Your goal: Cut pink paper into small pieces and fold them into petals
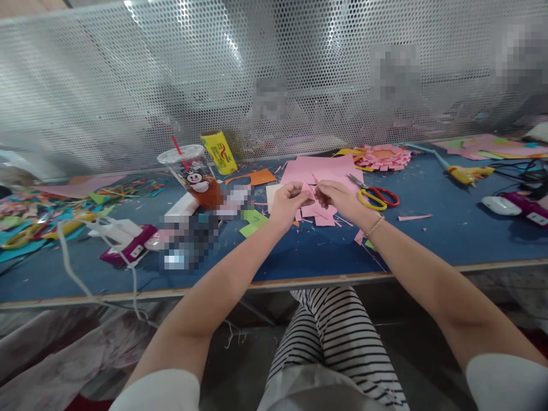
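Observation:
Between my two hands is a small piece of pink paper [306, 190]. The fingers of my left hand [291, 201] pinch it from the left. Close on its right, my right hand [336, 197] is curled with fingertips together at the paper's edge; what lies between them is too small to make out. Beneath and behind them lie pink paper sheets [299, 168] and pink cut pieces. Scissors [372, 197] with one yellow and one red handle rest just right of my right hand, blades toward the pink sheet.
A plastic cup [199, 177] with a red straw stands left, near a yellow box [220, 152]. Purple power strips [129, 245] with cables lie at both sides. A yellow glue gun [466, 173] and a pink fringed paper flower [385, 157] are right. Perforated metal [180, 85] rises behind.

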`<state>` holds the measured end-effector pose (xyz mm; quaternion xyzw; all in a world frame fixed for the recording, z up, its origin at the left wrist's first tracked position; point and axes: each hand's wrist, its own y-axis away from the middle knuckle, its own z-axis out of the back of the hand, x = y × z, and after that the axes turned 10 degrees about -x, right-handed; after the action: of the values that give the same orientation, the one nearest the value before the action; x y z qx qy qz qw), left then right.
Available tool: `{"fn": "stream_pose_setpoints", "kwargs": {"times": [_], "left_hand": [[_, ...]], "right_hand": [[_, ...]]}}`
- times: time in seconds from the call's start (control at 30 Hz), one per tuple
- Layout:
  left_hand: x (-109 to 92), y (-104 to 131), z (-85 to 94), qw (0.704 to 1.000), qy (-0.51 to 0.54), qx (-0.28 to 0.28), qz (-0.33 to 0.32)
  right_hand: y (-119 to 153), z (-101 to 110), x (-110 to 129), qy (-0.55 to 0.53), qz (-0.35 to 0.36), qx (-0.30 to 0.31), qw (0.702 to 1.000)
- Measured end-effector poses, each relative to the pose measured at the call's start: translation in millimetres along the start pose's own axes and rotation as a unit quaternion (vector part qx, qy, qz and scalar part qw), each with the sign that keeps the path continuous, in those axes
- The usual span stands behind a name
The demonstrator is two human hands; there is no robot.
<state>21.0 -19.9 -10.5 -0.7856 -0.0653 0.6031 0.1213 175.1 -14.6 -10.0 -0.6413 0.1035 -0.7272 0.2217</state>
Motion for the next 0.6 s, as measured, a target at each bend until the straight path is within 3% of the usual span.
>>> {"fn": "stream_pose_setpoints", "kwargs": {"times": [0.1,0.2,0.5,0.6], "left_hand": [[-1.2,0.7,-0.7,1.000,0.001,-0.009,-0.003],[-2.1,1.4,-1.6,1.000,0.010,-0.019,0.000],[-3.8,0.3,-1.0,1.000,0.003,-0.009,0.011],[-6.5,-1.1,-0.9,0.998,0.046,-0.016,0.050]], "right_hand": [[3.5,-1.4,6.5,0.116,0.051,-0.029,0.992],[5.5,-3.4,10.8,0.230,0.111,-0.064,0.965],[1.0,1.7,4.1,0.288,0.230,-0.074,0.927],[-0.1,8.9,3.1,0.317,0.284,-0.064,0.903]]}}
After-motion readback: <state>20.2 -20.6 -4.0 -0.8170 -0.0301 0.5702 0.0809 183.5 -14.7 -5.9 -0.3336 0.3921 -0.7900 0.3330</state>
